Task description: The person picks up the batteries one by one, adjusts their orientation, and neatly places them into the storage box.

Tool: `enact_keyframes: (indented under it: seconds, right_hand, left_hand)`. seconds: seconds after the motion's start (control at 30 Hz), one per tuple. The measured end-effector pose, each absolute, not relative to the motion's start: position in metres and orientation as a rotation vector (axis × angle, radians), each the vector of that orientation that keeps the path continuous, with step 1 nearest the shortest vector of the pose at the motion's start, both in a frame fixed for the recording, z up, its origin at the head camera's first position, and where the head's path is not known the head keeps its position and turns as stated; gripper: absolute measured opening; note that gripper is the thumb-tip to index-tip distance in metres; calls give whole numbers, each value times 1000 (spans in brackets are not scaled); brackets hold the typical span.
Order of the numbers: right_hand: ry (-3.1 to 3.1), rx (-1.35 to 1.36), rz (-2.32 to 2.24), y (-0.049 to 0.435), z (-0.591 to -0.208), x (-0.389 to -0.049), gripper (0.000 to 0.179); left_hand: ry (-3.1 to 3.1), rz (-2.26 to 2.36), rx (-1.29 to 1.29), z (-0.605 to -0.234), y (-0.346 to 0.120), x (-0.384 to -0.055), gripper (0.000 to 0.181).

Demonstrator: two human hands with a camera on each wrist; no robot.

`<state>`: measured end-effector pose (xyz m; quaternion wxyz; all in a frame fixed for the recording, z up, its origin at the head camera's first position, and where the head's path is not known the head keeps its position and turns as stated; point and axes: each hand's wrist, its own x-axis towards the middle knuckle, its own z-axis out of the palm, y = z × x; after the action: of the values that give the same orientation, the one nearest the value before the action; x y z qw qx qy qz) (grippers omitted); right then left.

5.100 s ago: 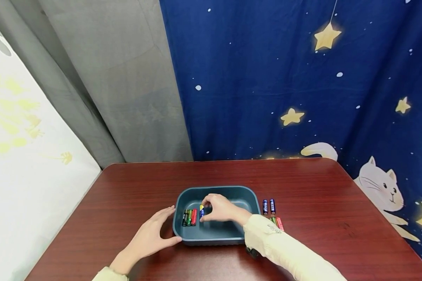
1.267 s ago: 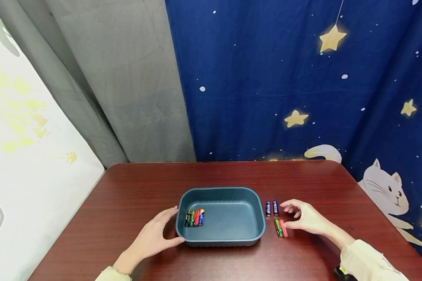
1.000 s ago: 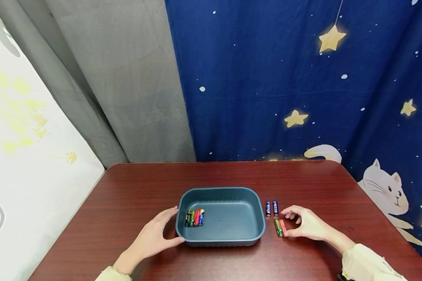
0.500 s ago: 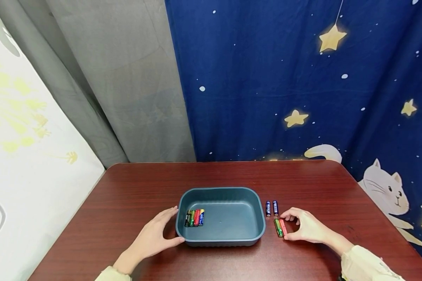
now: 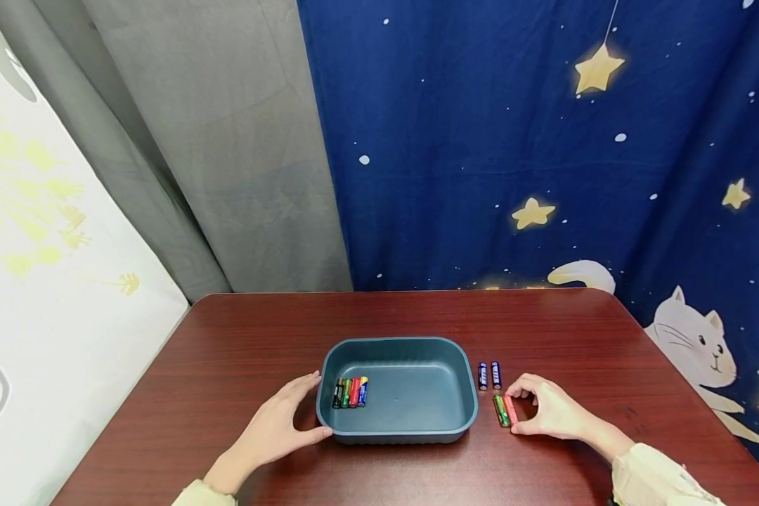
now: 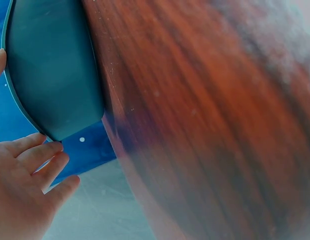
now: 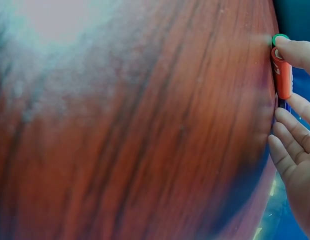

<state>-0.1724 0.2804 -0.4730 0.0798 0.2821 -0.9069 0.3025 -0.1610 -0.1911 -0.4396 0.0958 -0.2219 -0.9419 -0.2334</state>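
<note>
My right hand [image 5: 553,413] pinches a red battery [image 5: 511,410] lengthwise, the thumb at its near end and the index finger at its far end. A green battery [image 5: 501,410] lies right beside it on the table. The right wrist view shows the same red battery [image 7: 282,77] between thumb and fingertip. Farther back, two dark blue batteries [image 5: 496,375] lie side by side. My left hand [image 5: 275,425] rests with spread, extended fingers against the left end of a blue-green tray [image 5: 417,437]. In the tray, a black, a green, a red and a blue-yellow battery [image 5: 362,392] form a row at the left.
The reddish-brown wooden table [image 5: 253,337] carries everything. Behind it hang a grey curtain [image 5: 253,176] and a dark blue star-patterned curtain [image 5: 449,176]. A white patterned cloth [image 5: 69,316] stands along the left side.
My right hand has let go of the blue-yellow battery in the tray, moved right to the table, and closed its thumb and finger on the red battery. My left hand stays at the tray.
</note>
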Motion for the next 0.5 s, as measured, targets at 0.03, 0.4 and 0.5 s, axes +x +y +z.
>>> enact_keyframes:
  seconds: [0.03, 0.4, 0.5]
  right_hand:
    - [-2707, 847, 905, 280, -473, -172, 42]
    - [-2694, 837, 900, 281, -474, -171, 41]
    - [-2697, 825, 906, 281, -474, -170, 41]
  left_hand:
    - [-2791, -691, -659, -440, -191, -161, 81]
    - [-2785, -688, -661, -440, -191, -161, 81]
    - [-2783, -689, -661, -440, -191, -161, 80]
